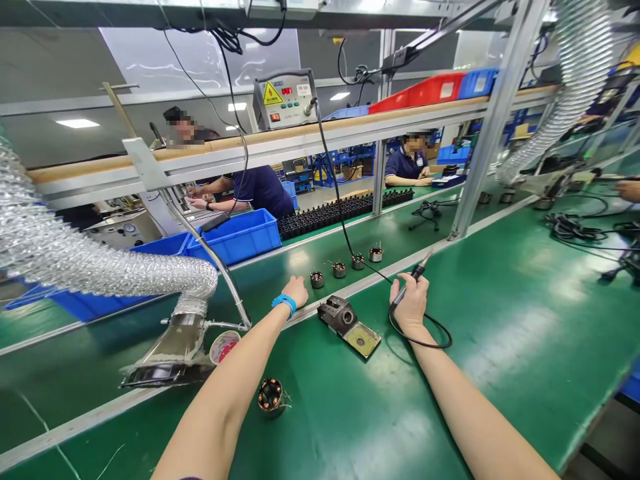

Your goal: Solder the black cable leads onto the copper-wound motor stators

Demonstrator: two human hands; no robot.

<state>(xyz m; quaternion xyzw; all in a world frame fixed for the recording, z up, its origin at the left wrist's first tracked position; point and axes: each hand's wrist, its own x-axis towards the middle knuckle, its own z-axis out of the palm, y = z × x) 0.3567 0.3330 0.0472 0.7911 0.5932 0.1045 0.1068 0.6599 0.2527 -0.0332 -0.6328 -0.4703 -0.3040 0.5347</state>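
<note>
A worker's hands stand well apart over a green bench (505, 320) on a factory line, the right hand (411, 300) closed around a soldering iron (410, 283) with its tip pointing up and away, the left hand (294, 291) stretched across the metal rail (370, 283) just beside a row of four copper-wound rings (339, 269); whether its curled fingers grip anything cannot be told. A fifth wound ring (271, 398), loose wire ends showing, sits on the near bench beside the left forearm. The work looks to be under way, with that ring apart from the row, but which rings are finished and which are waiting cannot be made out. Between the hands, the iron stand (343, 313) carries a yellowish sponge (361, 339) in its tray. A small round tub (225, 347) near the fume hood (173, 350) holds something red. Across the line is a large blue bin (237, 237), its contents unclear; on the shelf overhead, a red bin (417, 95) and a smaller blue one (479, 83) hide theirs.
</note>
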